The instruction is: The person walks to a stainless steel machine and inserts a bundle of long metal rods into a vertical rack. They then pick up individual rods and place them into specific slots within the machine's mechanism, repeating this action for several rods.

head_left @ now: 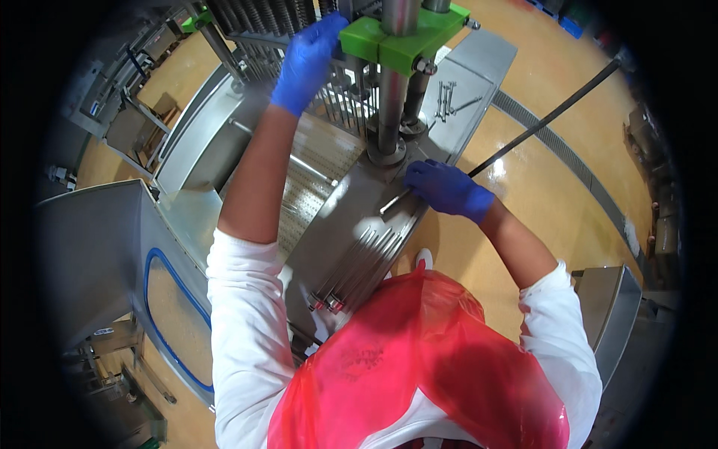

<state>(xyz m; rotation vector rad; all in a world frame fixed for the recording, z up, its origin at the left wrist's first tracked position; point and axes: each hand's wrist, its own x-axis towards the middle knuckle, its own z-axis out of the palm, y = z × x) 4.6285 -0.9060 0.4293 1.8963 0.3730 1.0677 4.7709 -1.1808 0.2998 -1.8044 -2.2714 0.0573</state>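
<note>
My left hand [308, 66], in a blue glove, reaches up to a metal machine. Its fingers stretch toward the left end of a green block [404, 43] clamped around thick steel columns [391, 112]; the fingertips are partly hidden. Below hang rows of thin metal needles [344, 108]. My right hand [447, 190], gloved in blue too, is closed at the edge of the steel ledge [318, 262]. From its fingers sticks a short metal rod [395, 201], pointing left over the ledge. Several long thin needles [359, 266] with red ends lie nearer me on that ledge.
A long dark bar or hose [550, 118] slants from behind my right hand to the far right. More small metal pieces [446, 101] lie on the steel surface behind the columns. A perforated plate [314, 168] lies under the needles. A floor drain [561, 142] curves along the right.
</note>
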